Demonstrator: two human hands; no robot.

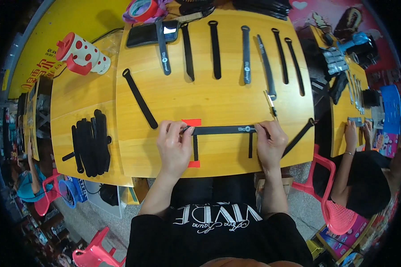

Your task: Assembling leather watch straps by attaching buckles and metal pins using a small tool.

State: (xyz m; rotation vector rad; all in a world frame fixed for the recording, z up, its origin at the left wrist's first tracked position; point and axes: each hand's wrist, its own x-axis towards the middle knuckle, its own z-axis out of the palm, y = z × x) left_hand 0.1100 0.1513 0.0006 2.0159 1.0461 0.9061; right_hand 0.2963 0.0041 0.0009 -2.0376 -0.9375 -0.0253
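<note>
A black hook-and-loop strap (223, 130) with a pale printed mark near its right end is stretched level just above the table's near edge. My left hand (175, 143) pinches its left end, and my right hand (271, 139) pinches the right end. Below the strap, two dark strips show on the wood: a left strip (195, 149) between pieces of red tape (192, 122), and a right strip (250, 146) beside my right hand. Another black strap (299, 137) lies slanting past that hand. A pen (271, 105) rests just beyond it.
Several straps, among them a dark strap (215, 50), lie spread across the far table (178, 100). At left are a strap pile (93, 142) and a spotted tumbler (83, 54); a phone (140, 34) lies at the back. A co-worker (365, 178) sits at right near a pink chair (318, 178).
</note>
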